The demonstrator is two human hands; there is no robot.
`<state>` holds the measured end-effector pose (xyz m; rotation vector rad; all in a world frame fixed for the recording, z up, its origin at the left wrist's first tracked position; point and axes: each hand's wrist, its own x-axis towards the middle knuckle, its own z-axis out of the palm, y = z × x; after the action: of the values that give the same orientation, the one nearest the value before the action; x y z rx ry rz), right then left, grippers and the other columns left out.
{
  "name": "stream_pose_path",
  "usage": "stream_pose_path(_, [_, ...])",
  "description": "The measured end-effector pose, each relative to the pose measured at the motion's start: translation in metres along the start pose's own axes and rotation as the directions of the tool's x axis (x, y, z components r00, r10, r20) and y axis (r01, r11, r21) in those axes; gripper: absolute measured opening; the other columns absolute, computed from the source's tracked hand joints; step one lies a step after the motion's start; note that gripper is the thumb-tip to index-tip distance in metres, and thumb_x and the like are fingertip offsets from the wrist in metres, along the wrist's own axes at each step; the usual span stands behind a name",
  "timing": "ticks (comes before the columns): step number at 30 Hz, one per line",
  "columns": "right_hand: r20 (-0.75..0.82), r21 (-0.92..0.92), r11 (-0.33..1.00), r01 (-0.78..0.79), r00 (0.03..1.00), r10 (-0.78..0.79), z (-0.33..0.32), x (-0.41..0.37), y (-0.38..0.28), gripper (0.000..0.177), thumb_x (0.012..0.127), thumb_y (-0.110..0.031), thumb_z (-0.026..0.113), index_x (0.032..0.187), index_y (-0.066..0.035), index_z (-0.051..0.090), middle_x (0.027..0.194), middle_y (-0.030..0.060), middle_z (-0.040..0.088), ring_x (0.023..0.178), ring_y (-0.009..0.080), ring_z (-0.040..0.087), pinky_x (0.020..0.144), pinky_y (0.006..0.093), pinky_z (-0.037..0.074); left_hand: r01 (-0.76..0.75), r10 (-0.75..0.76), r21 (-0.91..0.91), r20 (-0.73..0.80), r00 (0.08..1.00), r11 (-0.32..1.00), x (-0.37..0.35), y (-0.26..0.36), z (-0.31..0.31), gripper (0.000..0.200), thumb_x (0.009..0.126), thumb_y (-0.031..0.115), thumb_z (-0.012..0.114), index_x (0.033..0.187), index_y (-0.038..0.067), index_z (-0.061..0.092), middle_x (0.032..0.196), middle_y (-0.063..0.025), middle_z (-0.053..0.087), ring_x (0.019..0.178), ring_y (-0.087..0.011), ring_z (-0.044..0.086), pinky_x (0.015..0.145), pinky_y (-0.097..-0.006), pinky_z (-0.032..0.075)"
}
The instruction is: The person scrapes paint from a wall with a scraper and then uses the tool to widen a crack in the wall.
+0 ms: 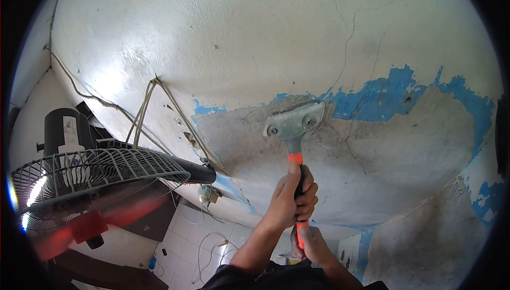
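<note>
Scraper (294, 125): flat grey metal head on rough plaster wall (398, 146), red-black handle upright, blade uppermost. Left hand (294, 198) fisted round handle; right hand (312, 245), partly hidden, apparently grips its end.

A white-painted plaster wall (212, 24) fills most of the view, bright with glare toward its left edge and crossed by thin dark cracks (348, 40), while its lower part is stripped to a bare grey plaster patch (404, 152) rimmed with ragged blue paint remnants (382, 96). Thin beige cables (143, 109) run loose down the wall's left side to a small socket (210, 194) near its bottom edge. Beside the wall's left edge a black fan with a wire grille (95, 167) and blurred red blades (85, 226) stands over a white tiled floor (186, 231), where a loose white cord (212, 242) lies near a dark wooden piece of furniture (154, 221).
</note>
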<state>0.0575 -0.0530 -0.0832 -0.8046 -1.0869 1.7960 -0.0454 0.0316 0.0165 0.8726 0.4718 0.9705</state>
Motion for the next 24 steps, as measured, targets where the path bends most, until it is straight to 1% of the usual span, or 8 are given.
stream_pose_path(3, [0.027, 0.018, 1.000, -0.018, 0.999, 0.018, 0.004, 0.000, 0.003, 0.048, 0.102, -0.043, 0.037, 0.071, -0.006, 0.044, 0.051, 0.0007, 0.043, 0.043, 0.0104, 0.043, 0.044, 0.0250, 0.035, 0.022, -0.024, -0.048, -0.041, 0.999, 0.999, -0.006, 0.003, -0.005, 0.055, 0.096, 0.064, 0.023, 0.075, 0.014, 0.033, 0.051, 0.0063, 0.022, 0.038, -0.0040, 0.016, 0.032, -0.0221, 0.017])
stream_pose_path(5, [0.040, 0.013, 1.000, -0.018, 0.999, 0.018, 0.007, 0.001, 0.000, 0.048, 0.102, -0.042, 0.036, 0.070, -0.007, 0.043, 0.050, 0.0008, 0.043, 0.042, 0.0106, 0.043, 0.043, 0.0249, 0.035, 0.013, -0.015, -0.035, -0.036, 0.999, 0.999, -0.007, 0.007, -0.003, 0.055, 0.096, 0.064, 0.023, 0.075, 0.014, 0.033, 0.051, 0.0064, 0.022, 0.038, -0.0039, 0.016, 0.032, -0.0220, 0.017])
stream_pose_path(9, [0.024, 0.019, 0.999, -0.028, 0.999, 0.028, 0.011, -0.004, -0.001, 0.048, 0.103, -0.041, 0.036, 0.070, -0.007, 0.043, 0.050, 0.0007, 0.043, 0.042, 0.0104, 0.042, 0.043, 0.0250, 0.035, 0.015, -0.015, -0.019, -0.049, 0.999, 1.000, -0.012, 0.005, -0.004, 0.056, 0.096, 0.064, 0.023, 0.074, 0.014, 0.033, 0.052, 0.0065, 0.022, 0.038, -0.0037, 0.016, 0.032, -0.0217, 0.017])
stream_pose_path(12, [0.023, 0.042, 0.998, -0.050, 0.999, 0.049, 0.018, -0.006, -0.005, 0.048, 0.103, -0.041, 0.036, 0.070, -0.006, 0.044, 0.050, 0.0007, 0.042, 0.041, 0.0104, 0.041, 0.043, 0.0251, 0.036, 0.024, -0.028, -0.068, -0.058, 0.998, 0.997, -0.012, 0.010, -0.002, 0.055, 0.097, 0.064, 0.023, 0.074, 0.014, 0.033, 0.051, 0.0064, 0.022, 0.038, -0.0037, 0.016, 0.032, -0.0217, 0.017])
stream_pose_path(15, [0.017, 0.044, 0.997, -0.065, 0.998, 0.064, 0.020, -0.005, -0.010, 0.048, 0.103, -0.041, 0.036, 0.070, -0.006, 0.044, 0.050, 0.0007, 0.042, 0.040, 0.0105, 0.041, 0.043, 0.0253, 0.036, 0.026, -0.025, -0.109, 0.013, 1.000, 0.994, -0.012, 0.010, -0.011, 0.051, 0.098, 0.060, 0.030, 0.079, 0.013, 0.035, 0.054, 0.0056, 0.025, 0.040, -0.0042, 0.019, 0.035, -0.0221, 0.018])
stream_pose_path(18, [0.015, 0.035, 0.998, -0.051, 0.999, 0.051, 0.020, -0.004, -0.003, 0.048, 0.103, -0.041, 0.036, 0.071, -0.006, 0.044, 0.050, 0.0009, 0.042, 0.040, 0.0107, 0.040, 0.043, 0.0253, 0.036, 0.034, -0.035, -0.095, -0.003, 0.999, 0.995, -0.017, 0.009, -0.011, 0.051, 0.098, 0.060, 0.029, 0.079, 0.013, 0.034, 0.054, 0.0057, 0.025, 0.040, -0.0039, 0.019, 0.035, -0.0217, 0.019])
stream_pose_path(20, [0.005, 0.034, 0.998, -0.060, 0.998, 0.060, 0.024, -0.005, -0.006, 0.048, 0.103, -0.041, 0.036, 0.071, -0.006, 0.044, 0.050, 0.0012, 0.042, 0.040, 0.0108, 0.040, 0.043, 0.0254, 0.036, 0.023, -0.026, -0.093, -0.032, 0.999, 0.995, -0.013, 0.012, -0.007, 0.053, 0.097, 0.062, 0.025, 0.076, 0.014, 0.034, 0.052, 0.0063, 0.023, 0.039, -0.0036, 0.017, 0.033, -0.0214, 0.017])
stream_pose_path(24, [0.031, -0.004, 0.999, -0.042, 0.999, 0.042, 0.021, -0.009, -0.009, 0.053, 0.101, -0.049, 0.035, 0.078, -0.003, 0.046, 0.049, 0.0039, 0.043, 0.039, 0.0132, 0.041, 0.040, 0.0267, 0.036, 0.026, -0.031, -0.114, -0.046, 0.998, 0.993, -0.016, 0.011, -0.005, 0.054, 0.097, 0.063, 0.023, 0.075, 0.015, 0.034, 0.051, 0.0065, 0.022, 0.038, -0.0034, 0.016, 0.031, -0.0214, 0.016])
